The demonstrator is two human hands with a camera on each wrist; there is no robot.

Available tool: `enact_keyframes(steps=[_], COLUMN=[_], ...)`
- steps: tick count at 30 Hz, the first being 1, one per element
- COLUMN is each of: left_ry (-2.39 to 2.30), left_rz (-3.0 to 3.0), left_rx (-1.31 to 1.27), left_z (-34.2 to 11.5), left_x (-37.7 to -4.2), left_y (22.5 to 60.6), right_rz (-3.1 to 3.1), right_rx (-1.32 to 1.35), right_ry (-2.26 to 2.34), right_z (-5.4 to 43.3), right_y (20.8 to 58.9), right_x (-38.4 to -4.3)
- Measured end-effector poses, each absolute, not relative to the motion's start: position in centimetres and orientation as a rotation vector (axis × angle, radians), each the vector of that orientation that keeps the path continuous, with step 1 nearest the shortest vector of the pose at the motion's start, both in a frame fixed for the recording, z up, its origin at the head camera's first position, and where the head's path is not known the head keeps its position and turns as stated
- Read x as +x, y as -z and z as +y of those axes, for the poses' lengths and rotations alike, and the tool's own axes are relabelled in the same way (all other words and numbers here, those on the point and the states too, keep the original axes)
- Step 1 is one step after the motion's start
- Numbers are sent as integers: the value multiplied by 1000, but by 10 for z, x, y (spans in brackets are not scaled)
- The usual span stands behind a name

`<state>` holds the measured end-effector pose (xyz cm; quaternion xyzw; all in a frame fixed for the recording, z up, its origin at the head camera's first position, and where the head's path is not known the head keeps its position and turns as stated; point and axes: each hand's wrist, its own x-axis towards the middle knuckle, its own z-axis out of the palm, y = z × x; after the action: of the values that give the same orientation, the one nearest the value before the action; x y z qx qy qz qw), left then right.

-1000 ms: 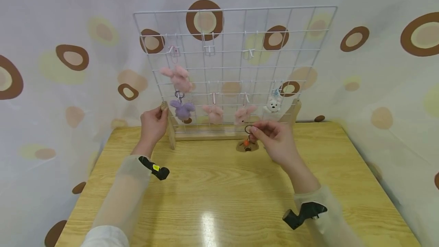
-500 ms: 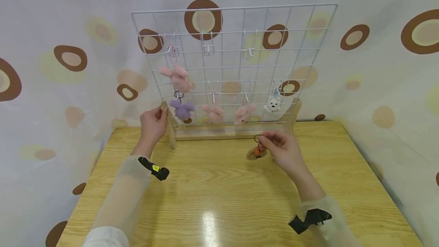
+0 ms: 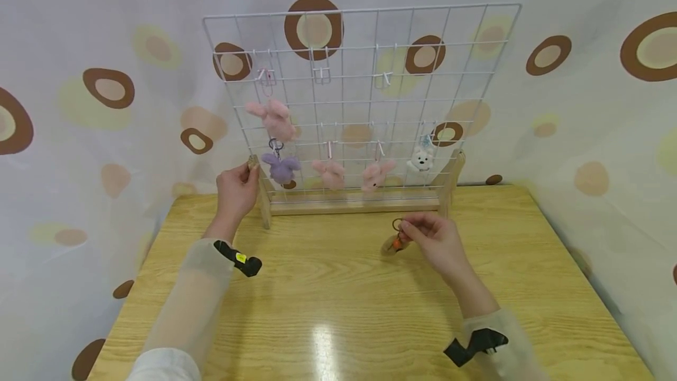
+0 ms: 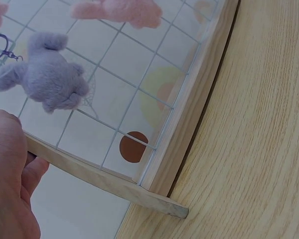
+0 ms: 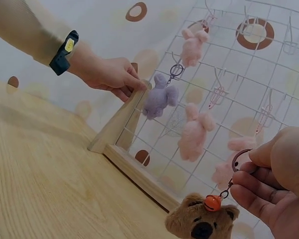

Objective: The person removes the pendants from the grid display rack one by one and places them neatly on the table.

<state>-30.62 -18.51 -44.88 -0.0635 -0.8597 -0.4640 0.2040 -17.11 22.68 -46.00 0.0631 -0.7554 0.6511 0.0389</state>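
Note:
My left hand (image 3: 235,193) pinches the top of the wooden left upright (image 4: 104,181) of a white wire grid rack (image 3: 359,102). In front of the rack's right half, my right hand (image 3: 431,243) pinches a dark key ring (image 5: 237,160). From that ring hang an orange bell (image 5: 213,202) and a brown plush bear keychain (image 5: 202,219), over the table. On the rack's hooks hang a purple plush keychain (image 3: 281,167), a white bear charm (image 3: 421,159) and pink plush keychains, one high on the left (image 3: 274,119) and two lower, in the middle (image 3: 329,175) and right of it (image 3: 378,175).
Two bare white hooks, a middle one (image 3: 321,73) and a right one (image 3: 384,79), sit in the rack's upper row. A wooden base bar (image 3: 354,207) joins the uprights on the wood-grain table (image 3: 317,287). Behind stands a patterned curtain (image 3: 106,16).
My right hand has drawn back from the rack, first rightward and then toward me, with the bear keychain swinging and turning below it. The left hand stays on the upright.

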Motion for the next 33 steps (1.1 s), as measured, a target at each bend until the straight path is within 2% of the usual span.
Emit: enact_keyframes(steps=[20,33], left_ry=[1289,1306], left_rz=[-2389,-2389], left_rx=[-180,-170], left_z=[-186,-185], left_x=[-307,-306], left_y=[451,449], right_rz=[-2295,-2332], right_rx=[70,25], right_ry=[-2073,-1998], right_z=[228,228], right_y=[492,501], right_x=[-168,-189])
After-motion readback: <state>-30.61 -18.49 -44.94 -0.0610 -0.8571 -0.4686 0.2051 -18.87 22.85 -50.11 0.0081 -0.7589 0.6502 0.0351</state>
